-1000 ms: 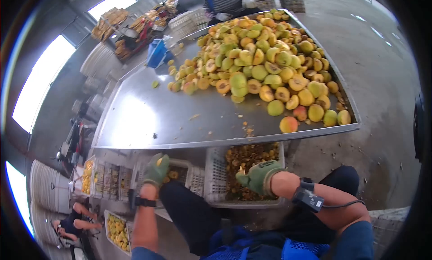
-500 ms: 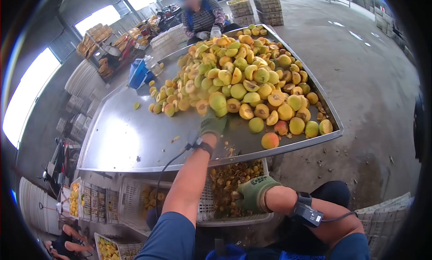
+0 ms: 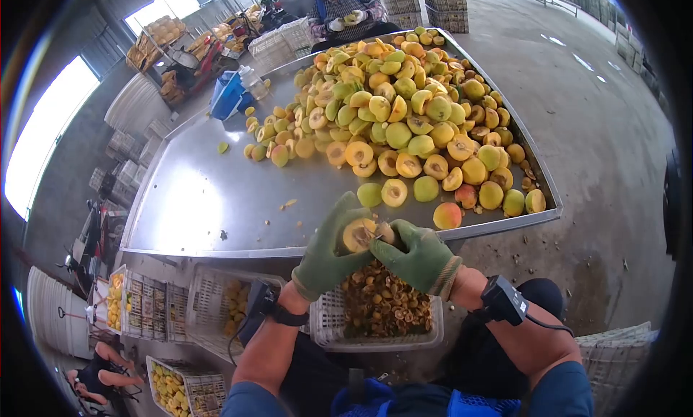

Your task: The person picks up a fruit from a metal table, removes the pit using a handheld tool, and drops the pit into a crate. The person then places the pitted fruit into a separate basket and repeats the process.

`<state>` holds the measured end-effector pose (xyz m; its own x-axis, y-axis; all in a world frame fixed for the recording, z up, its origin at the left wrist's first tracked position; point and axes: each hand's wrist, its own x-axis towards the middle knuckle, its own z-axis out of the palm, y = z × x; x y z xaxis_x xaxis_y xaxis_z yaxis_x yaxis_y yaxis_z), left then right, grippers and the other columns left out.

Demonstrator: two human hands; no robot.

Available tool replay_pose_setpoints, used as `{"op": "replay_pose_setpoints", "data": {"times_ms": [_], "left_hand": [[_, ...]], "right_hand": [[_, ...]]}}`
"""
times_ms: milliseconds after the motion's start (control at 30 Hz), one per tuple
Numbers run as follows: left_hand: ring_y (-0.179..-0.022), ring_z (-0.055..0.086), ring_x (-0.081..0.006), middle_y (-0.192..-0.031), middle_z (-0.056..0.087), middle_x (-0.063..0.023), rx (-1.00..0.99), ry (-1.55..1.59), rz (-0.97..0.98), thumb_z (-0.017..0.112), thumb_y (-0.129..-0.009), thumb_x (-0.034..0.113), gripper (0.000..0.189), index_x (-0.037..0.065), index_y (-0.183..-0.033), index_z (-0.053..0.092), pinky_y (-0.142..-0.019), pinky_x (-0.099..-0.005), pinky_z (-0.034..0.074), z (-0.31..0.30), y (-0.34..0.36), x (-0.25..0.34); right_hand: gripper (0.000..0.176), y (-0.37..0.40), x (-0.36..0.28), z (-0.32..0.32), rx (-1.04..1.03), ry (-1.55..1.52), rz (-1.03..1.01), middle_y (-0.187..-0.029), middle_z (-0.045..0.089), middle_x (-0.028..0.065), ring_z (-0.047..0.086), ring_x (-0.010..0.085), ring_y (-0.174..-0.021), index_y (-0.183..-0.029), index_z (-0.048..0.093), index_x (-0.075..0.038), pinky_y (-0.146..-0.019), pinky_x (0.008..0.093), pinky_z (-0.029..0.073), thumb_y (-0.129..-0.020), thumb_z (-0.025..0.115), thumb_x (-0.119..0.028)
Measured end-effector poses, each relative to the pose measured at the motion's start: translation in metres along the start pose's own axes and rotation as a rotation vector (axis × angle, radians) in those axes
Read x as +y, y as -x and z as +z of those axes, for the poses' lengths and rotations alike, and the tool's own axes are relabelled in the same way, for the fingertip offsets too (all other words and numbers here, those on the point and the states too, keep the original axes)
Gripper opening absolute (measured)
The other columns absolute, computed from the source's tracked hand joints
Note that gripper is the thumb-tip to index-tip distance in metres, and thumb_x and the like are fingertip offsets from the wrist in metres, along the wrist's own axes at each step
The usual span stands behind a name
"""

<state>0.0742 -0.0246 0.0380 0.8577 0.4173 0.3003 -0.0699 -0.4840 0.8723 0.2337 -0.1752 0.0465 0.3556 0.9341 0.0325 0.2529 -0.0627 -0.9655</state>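
Note:
In front of me, over the table's near edge, my left hand (image 3: 330, 252) in a green glove grips a halved peach (image 3: 359, 236), its cut face toward my right hand. My right hand (image 3: 419, 252), gloved the same way, is closed and meets the fruit at its cut side. A small brownish piece (image 3: 385, 233) shows at its fingertips; I cannot make out what it is. Below both hands stands a white crate (image 3: 328, 323) with brown pits and scraps (image 3: 386, 301). Beyond them, a heap of halved peaches (image 3: 397, 135) covers much of the metal table (image 3: 195, 207).
A blue container (image 3: 229, 96) and a clear bottle (image 3: 253, 83) stand at the table's far left. Across the table a person (image 3: 346, 16) in gloves handles fruit. More crates (image 3: 209, 309) with fruit line the floor at left. Another person (image 3: 105, 374) sits at lower left.
My left hand has drawn back from the heap with a peach half. My right hand has risen from above the crate to meet it. The view has shifted slightly.

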Motion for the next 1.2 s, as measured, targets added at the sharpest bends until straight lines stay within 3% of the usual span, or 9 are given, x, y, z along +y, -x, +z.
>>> {"op": "replay_pose_setpoints", "data": {"times_ms": [167,333,433,533,633,733,833,1033,1200], "left_hand": [[-0.131,0.054,-0.0223,-0.144,0.054,-0.0154,0.072,0.447,-0.056,0.073,-0.094,0.021,0.082,0.001,-0.158,0.027,-0.108,-0.0375,0.047,0.013,0.021,-0.007],[-0.120,0.060,-0.0259,-0.135,0.058,-0.0174,0.212,0.828,-0.220,0.063,-0.096,0.028,0.074,0.002,-0.157,0.031,-0.101,-0.0408,0.053,0.012,0.028,-0.010],[-0.112,0.064,-0.0279,-0.125,0.063,-0.0166,0.227,0.870,-0.227,0.062,-0.094,0.025,0.070,0.002,-0.154,0.036,-0.100,-0.0418,0.053,0.002,0.034,-0.007],[-0.108,0.066,-0.0276,-0.117,0.066,-0.0155,0.272,0.989,-0.244,0.063,-0.094,0.025,0.067,0.003,-0.153,0.038,-0.099,-0.0420,0.054,0.000,0.038,-0.007],[-0.108,0.065,-0.0275,-0.117,0.066,-0.0153,0.314,0.913,-0.299,0.063,-0.094,0.025,0.067,0.003,-0.152,0.039,-0.098,-0.0420,0.054,-0.001,0.041,0.001],[-0.108,0.065,-0.0269,-0.118,0.066,-0.0151,0.302,0.835,-0.294,0.063,-0.097,0.030,0.066,0.003,-0.152,0.039,-0.098,-0.0417,0.054,0.002,0.044,0.000],[-0.109,0.065,-0.0262,-0.118,0.065,-0.0144,0.265,0.748,-0.225,0.054,-0.104,0.040,0.064,0.002,-0.152,0.038,-0.099,-0.0407,0.053,0.007,0.046,-0.003],[-0.107,0.064,-0.0214,-0.117,0.065,-0.0120,0.280,0.919,-0.319,0.036,-0.109,0.051,0.065,0.001,-0.152,0.037,-0.098,-0.0365,0.052,0.010,0.045,-0.001],[-0.104,0.063,-0.0169,-0.114,0.065,-0.0093,0.330,0.512,-0.332,0.039,-0.110,0.046,0.057,0.000,-0.143,0.049,-0.094,-0.0328,0.052,0.011,0.042,0.010]], "right_hand": [[0.036,-0.008,0.013,0.022,-0.101,-0.120,-0.019,-0.089,0.070,0.0192,0.070,0.0247,-0.081,-0.104,0.064,0.002,-0.071,0.0386,0.052,-0.096,0.067,-0.033],[0.033,-0.008,-0.004,0.035,-0.159,0.017,-0.049,-0.095,0.071,0.0202,0.070,0.0334,-0.085,-0.110,0.065,0.000,-0.076,0.0415,0.053,-0.097,0.065,-0.031],[0.034,-0.007,-0.016,0.042,-0.149,0.039,-0.112,-0.102,0.072,0.0212,0.070,0.0379,-0.095,-0.117,0.065,-0.003,-0.081,0.0435,0.054,-0.097,0.064,-0.031],[0.025,-0.006,-0.016,0.049,-0.068,-0.001,-0.191,-0.085,0.071,0.0175,0.071,0.0286,-0.075,-0.103,0.065,0.000,-0.066,0.0396,0.053,-0.095,0.070,-0.024],[0.041,-0.009,-0.006,0.052,-0.184,0.184,-0.137,-0.108,0.071,0.0235,0.068,0.0429,-0.101,-0.133,0.060,-0.011,-0.085,0.0462,0.054,-0.098,0.061,-0.033],[0.042,-0.005,-0.014,0.050,-0.162,0.194,-0.152,-0.107,0.071,0.0240,0.067,0.0450,-0.100,-0.133,0.059,-0.011,-0.084,0.0483,0.054,-0.099,0.059,-0.035],[0.044,-0.006,-0.010,0.049,-0.168,0.188,-0.188,-0.107,0.071,0.0244,0.066,0.0460,-0.100,-0.134,0.059,-0.011,-0.084,0.0495,0.054,-0.099,0.058,-0.038],[0.045,-0.001,-0.014,0.042,-0.216,0.150,-0.124,-0.104,0.071,0.0250,0.067,0.0453,-0.099,-0.135,0.058,-0.010,-0.084,0.0494,0.054,-0.100,0.058,-0.038],[0.042,0.002,-0.003,0.050,-0.182,0.166,-0.152,-0.103,0.071,0.0259,0.067,0.0456,-0.097,-0.130,0.060,-0.007,-0.082,0.0497,0.054,-0.100,0.057,-0.037]]}}
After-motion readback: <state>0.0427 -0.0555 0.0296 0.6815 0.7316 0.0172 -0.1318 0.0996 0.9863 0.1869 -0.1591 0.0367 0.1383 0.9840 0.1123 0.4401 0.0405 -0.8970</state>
